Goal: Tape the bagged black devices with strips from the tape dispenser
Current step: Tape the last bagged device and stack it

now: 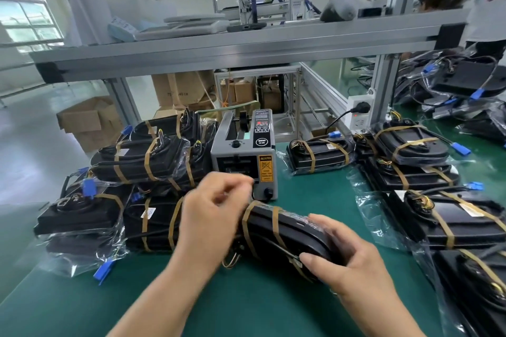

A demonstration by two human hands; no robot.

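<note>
Here, bagged device [284, 232] in right hand [349, 262]

Light: bright and even; daylight comes from the window [26, 18] far up-left of your right grip [342, 252].
Blur: your left grip [213, 216] is motion-smeared.
Glare: bag plastic [74, 252] glints beyond it.
Edges: shelf beam [246, 44] bows.

factory packing line | aluminium-frame bench [246, 44] | green mat [246, 295] | cardboard cartons [90, 123]

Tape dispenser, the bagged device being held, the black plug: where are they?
Tape dispenser [246, 152]: head view, grey front casing.
Held bagged device [298, 238]: head view, black body between tape bands.
Black plug [361, 106]: head view, plug body.
</note>
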